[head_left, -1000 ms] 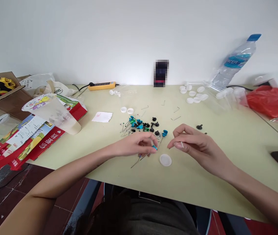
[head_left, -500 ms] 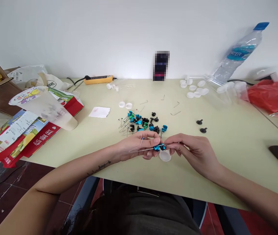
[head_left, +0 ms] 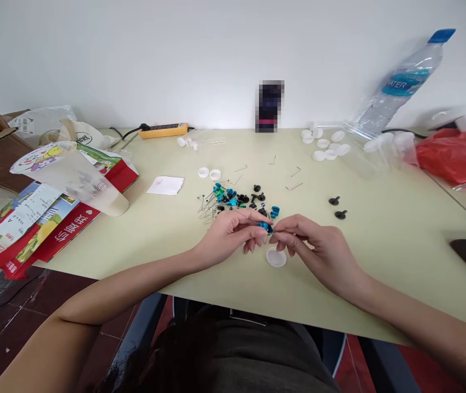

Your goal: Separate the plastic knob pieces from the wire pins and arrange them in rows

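- Blue, small and mostly hidden, the part (head_left: pixel 264 225) is gripped between thumb and fingers of the left hand (head_left: pixel 233 232), where both hands meet. It could be twisted or dropped, in all likelihood, if it were pushed from the right harder than it is held.
- The right hand (head_left: pixel 318 240) is brought up against the part's end, with thumb and fingertips drawn together; whether they are closed on the part or on something smaller cannot be told. A slip there would probably be caused by so little surface being offered.
- Both wrists are held over the table (head_left: pixel 216 278), and the forearms (head_left: pixel 146 278) are angled in from either side, the left one bent at the elbow.
- Just below the right fingertips, toward the body, a white lid (head_left: pixel 276 257) is laid flat; it could be knocked by a lowered hand.
- Just beyond the left hand, a tangled pile (head_left: pixel 233 194) of coloured bits and wires is spread. It could be scattered if the left knuckles were pushed forward.
- Beyond the right hand, two black pegs (head_left: pixel 341 215) are set apart; farther off, loose wires (head_left: pixel 294 186) and white caps (head_left: pixel 330 155) are scattered.
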Demonstrator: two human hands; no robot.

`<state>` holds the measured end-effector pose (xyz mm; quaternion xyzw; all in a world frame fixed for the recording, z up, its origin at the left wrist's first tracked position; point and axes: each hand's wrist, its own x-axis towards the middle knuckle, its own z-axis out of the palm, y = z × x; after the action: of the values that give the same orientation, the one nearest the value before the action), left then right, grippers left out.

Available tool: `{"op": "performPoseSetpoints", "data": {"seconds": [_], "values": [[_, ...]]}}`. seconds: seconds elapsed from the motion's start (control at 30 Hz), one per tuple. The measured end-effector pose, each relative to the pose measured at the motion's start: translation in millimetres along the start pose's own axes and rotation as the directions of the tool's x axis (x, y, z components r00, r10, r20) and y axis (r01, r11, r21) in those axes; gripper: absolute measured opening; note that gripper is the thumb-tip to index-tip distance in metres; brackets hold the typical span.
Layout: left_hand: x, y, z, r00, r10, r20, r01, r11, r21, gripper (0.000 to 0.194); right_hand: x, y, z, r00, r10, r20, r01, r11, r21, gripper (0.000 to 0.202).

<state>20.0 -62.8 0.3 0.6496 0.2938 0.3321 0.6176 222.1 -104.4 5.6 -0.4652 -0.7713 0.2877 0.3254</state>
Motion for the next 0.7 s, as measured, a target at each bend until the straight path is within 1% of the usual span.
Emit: {"op": "performPoseSetpoints", "data": {"seconds": [0.07, 0.13, 0.2, 0.27, 0.33, 0.47, 0.6, 0.7], "values": [[0.7, 1.4, -3.9, 0.997, 0.07, -0.024, -0.068, 0.995, 0.077, 0.02, 0.5, 1.1, -2.1, 0.999, -0.033, -0.007, 0.033, 0.995, -0.092, 0.015], [1.7, 3.1, -7.2, 0.996, 0.092, -0.018, -0.09, 0.993, 0.075, 0.021, 0.9, 1.5, -5.3, 0.997, -0.065, -0.047, 0.057, 0.986, -0.156, 0.014], [2.7, 3.6, -8.9, 0.998, 0.062, 0.029, -0.061, 0.998, -0.022, 0.023, 1.0, 0.6, -8.0, 0.991, -0.089, -0.098, 0.071, 0.982, -0.175, 0.014], [3.5, 2.5, -8.9, 0.996, 0.027, 0.083, -0.017, 0.993, -0.12, 0.024, 0.6, -1.2, -8.8, 0.988, -0.101, -0.115, 0.079, 0.981, -0.177, 0.016], [3.9, 0.7, -8.1, 0.995, 0.007, 0.101, 0.006, 0.991, -0.13, 0.024, 0.0, -3.1, -7.9, 0.993, -0.093, -0.076, 0.078, 0.98, -0.185, 0.019], [3.7, -0.8, -6.0, 0.997, -0.009, 0.076, 0.012, 0.999, -0.034, 0.021, -1.0, -5.7, -4.5, 0.999, -0.011, 0.033, 0.016, 0.987, -0.16, 0.026], [3.2, -0.5, -4.1, 0.999, 0.009, 0.041, -0.01, 1.0, 0.028, 0.017, -0.4, -7.4, -3.8, 0.996, 0.057, 0.069, -0.053, 0.997, -0.054, 0.029], [3.2, -1.6, -4.0, 1.0, -0.007, 0.008, 0.007, 1.0, 0.02, 0.017, 2.1, -8.1, -5.1, 0.987, 0.121, 0.11, -0.13, 0.989, 0.076, 0.031]]}}
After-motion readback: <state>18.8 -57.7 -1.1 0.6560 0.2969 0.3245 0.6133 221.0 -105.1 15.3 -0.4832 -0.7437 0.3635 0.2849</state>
